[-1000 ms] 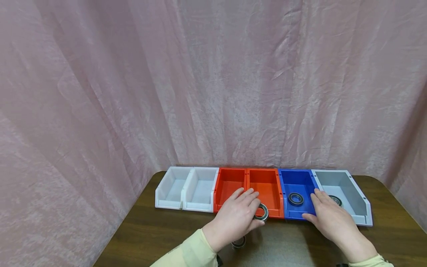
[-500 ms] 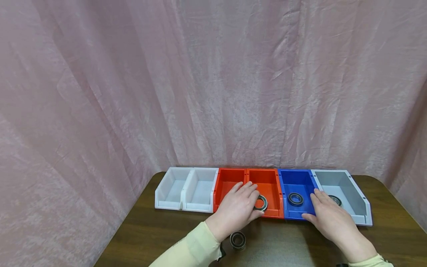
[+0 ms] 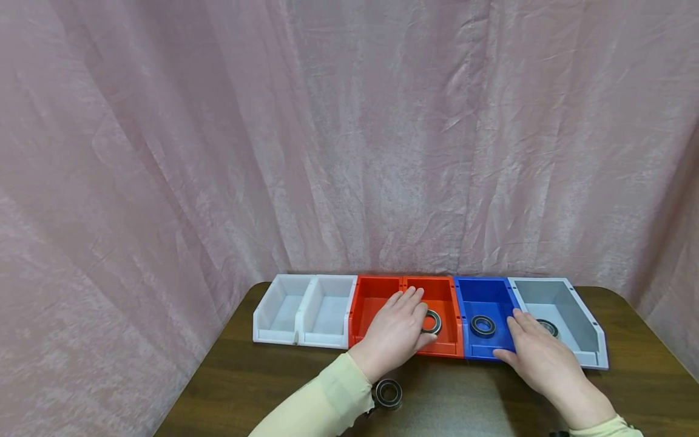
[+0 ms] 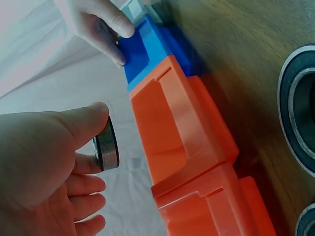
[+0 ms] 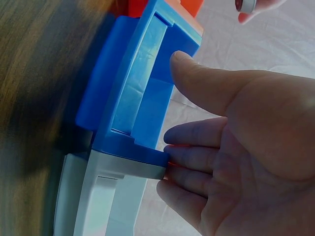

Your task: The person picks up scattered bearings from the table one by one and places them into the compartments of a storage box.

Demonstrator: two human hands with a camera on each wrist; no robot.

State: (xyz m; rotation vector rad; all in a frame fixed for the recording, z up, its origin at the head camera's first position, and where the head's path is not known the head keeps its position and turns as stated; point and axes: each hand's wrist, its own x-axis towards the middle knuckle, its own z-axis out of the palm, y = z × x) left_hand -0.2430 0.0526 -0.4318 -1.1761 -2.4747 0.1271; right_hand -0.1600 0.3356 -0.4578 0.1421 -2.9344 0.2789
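Observation:
My left hand (image 3: 394,332) is over the two red bins, pinching a ball bearing (image 3: 433,322) between thumb and forefinger. In the left wrist view that bearing (image 4: 109,147) stands on edge above the right red bin (image 4: 160,132), and the other fingers are loosely bent. My right hand (image 3: 546,355) is open, its fingertips at the wall between the blue bin (image 3: 494,291) and the grey bin (image 3: 595,340). One bearing (image 3: 483,326) lies flat in the blue bin. Another bearing (image 3: 548,328) sits in the grey bin, partly behind my right hand.
Two white bins (image 3: 327,303) stand at the left end of the row, beside the left red bin (image 3: 377,294). On the wooden table (image 3: 262,382) a bearing (image 3: 388,393) lies near my left sleeve; the left wrist view shows a further bearing (image 4: 306,223). A pink curtain (image 3: 382,152) hangs behind.
My left hand has moved forward from the front edge of the red bins to over the right one, carrying the bearing. More of the table bearing shows now. The right hand stays put.

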